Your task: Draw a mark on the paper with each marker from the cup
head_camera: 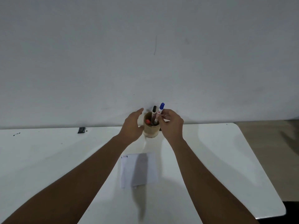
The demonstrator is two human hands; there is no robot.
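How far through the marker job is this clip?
Done: the paper already carries several small marks at its top left corner. In hand: the right hand pinches the blue marker at the cup; lifting or returning, I can't tell. The left hand is open beside the cup. Black marker and red marker stand inside.

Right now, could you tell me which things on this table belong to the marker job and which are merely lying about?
Part of the job:
cup
blue marker held by right hand
black marker
red marker
paper
left hand beside the cup

Lying about:
small dark object
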